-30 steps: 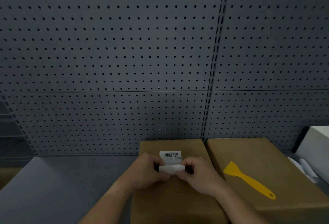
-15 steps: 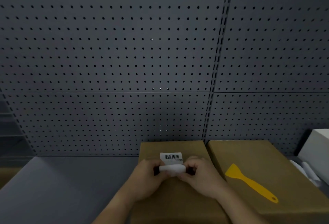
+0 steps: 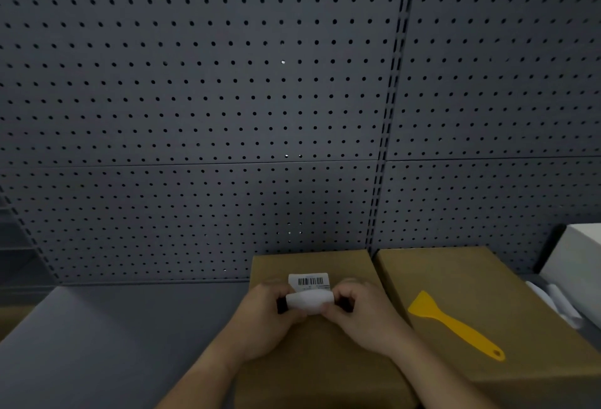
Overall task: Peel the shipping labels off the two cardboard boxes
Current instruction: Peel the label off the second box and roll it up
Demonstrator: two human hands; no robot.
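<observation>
Both hands grasp the shipping label [image 3: 309, 291]: the left hand [image 3: 263, 320] pinches the left end of its rolled-up near part, the right hand [image 3: 361, 317] the right end, fingers curled, forearms coming in from the bottom edge. The barcode end is still stuck near the far edge of the left cardboard box [image 3: 322, 360]. On the right cardboard box [image 3: 471, 281] lies a yellow plastic scraper [image 3: 455, 325], blade toward the pegboard [image 3: 195, 99].

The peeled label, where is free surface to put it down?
The grey shelf surface left of the left box, up to the pegboard, is bare. The right box has bare cardboard behind the yellow scraper. Crowded: where both hands grip the label.
</observation>
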